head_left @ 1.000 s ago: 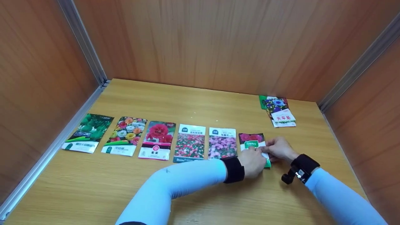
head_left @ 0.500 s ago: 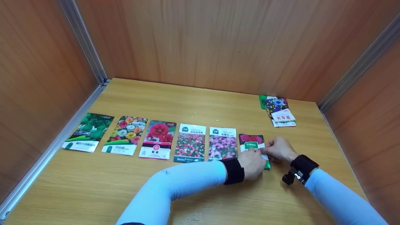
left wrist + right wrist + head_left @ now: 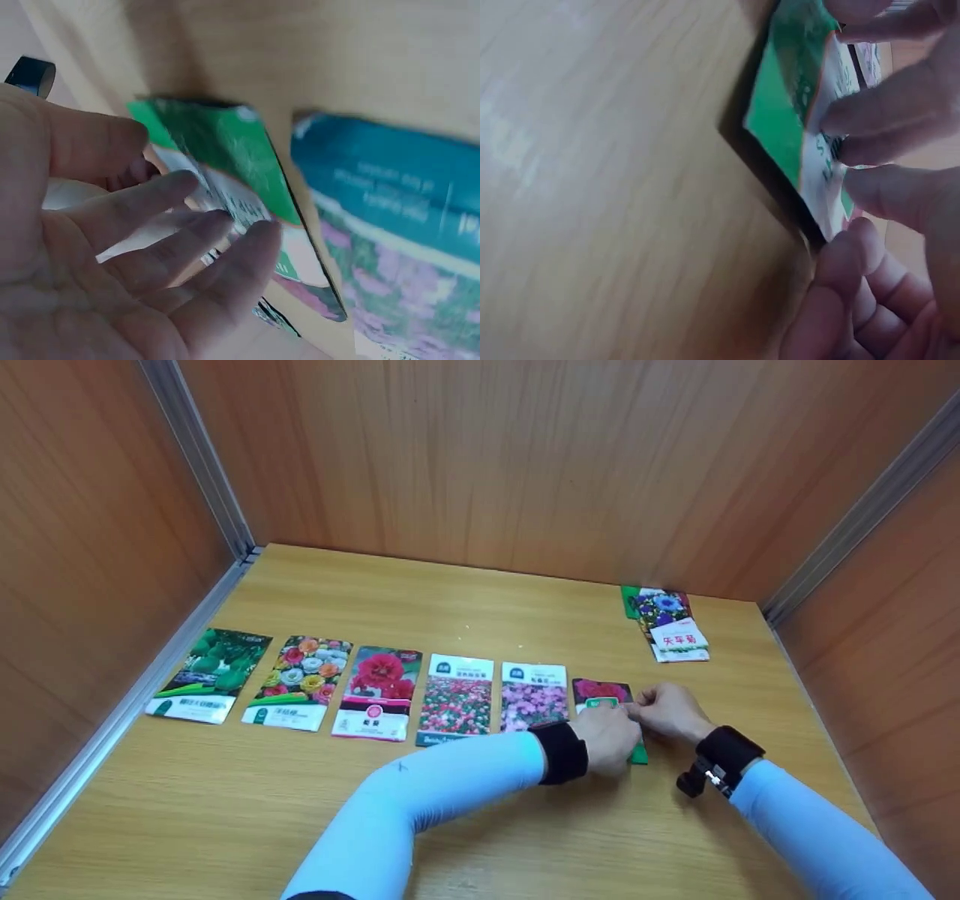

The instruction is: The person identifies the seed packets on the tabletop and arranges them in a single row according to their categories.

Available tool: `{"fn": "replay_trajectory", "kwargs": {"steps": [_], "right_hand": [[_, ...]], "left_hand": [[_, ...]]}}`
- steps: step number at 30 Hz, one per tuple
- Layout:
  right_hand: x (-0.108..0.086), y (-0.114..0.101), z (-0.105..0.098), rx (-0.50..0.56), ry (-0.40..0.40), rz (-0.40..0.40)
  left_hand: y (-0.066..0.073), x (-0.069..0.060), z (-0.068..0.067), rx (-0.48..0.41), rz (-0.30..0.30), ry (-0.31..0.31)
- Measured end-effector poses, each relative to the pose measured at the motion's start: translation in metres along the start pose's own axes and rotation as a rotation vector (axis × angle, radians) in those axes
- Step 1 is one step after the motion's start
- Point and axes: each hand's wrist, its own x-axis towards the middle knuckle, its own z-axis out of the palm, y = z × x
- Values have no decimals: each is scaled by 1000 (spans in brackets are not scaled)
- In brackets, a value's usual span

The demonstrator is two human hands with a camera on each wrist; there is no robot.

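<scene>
A seed packet (image 3: 602,690) with dark pink flowers and a green lower end lies at the right end of a row. My left hand (image 3: 609,741) touches its printed face with nearly straight fingertips, as the left wrist view shows, covering much of the label. At the packet's right edge, my right hand (image 3: 671,711) pinches with thumb and finger. The green end (image 3: 776,139) appears in the right wrist view, its edge slightly off the table. Just left of it lies a packet with light purple flowers (image 3: 534,701).
Further left in the row are a red-and-pink-flower packet (image 3: 455,697), a red-flower packet (image 3: 377,690), a mixed-flower packet (image 3: 301,679) and a green one (image 3: 214,671). Overlapping packets (image 3: 667,622) lie at the back right. Wooden panels (image 3: 480,465) wall the table.
My left hand has slid slightly up the packet, covering more of the green label. My right hand stays at the right edge, with only a slight shift.
</scene>
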Motion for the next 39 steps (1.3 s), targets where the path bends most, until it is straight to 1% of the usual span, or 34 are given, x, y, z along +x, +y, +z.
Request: {"fn": "replay_trajectory", "kwargs": {"steps": [3,4,7,10,12,14,16,19,20,21,23,24,27,29,31,33,36,38,39], "right_hand": [[6,-1,-7,-15,51,3],[9,0,-10,-27,78,-1],[20,8,-25,-55,149,37],[32,24,-44,-110,227,77],[39,37,-57,-149,279,117],[45,48,-68,-186,340,152],[50,55,-76,-196,389,193],[58,61,-83,-192,433,204],[61,62,-84,-183,432,201],[64,62,-84,-181,423,188],[72,64,-84,-191,372,153],[75,65,-83,-199,331,139],[82,67,-78,-250,211,87],[85,68,-74,-295,166,66],[86,69,-70,-314,176,54],[85,66,-67,-320,216,67],[82,60,-67,-300,288,134],[79,54,-67,-267,293,202],[78,51,-68,-249,291,230]], "left_hand": [[-8,7,-7,-35,-2,9],[-11,10,-10,-47,-10,14],[-19,23,-19,-90,-45,10],[-26,40,-27,-195,-92,-17],[-31,52,-32,-306,-135,-20],[-36,65,-37,-474,-187,-1],[-41,76,-41,-641,-238,36],[-49,90,-45,-901,-334,101],[-52,93,-46,-976,-367,115],[-54,96,-47,-1025,-396,130],[-57,101,-46,-1097,-450,157],[-58,103,-45,-1119,-467,165],[-60,105,-41,-1086,-468,170],[-60,105,-38,-1071,-477,163],[-59,104,-35,-1000,-473,156],[-57,104,-34,-882,-468,145],[-52,105,-33,-679,-443,114],[-51,104,-32,-601,-430,88],[-50,104,-32,-587,-427,75]]}}
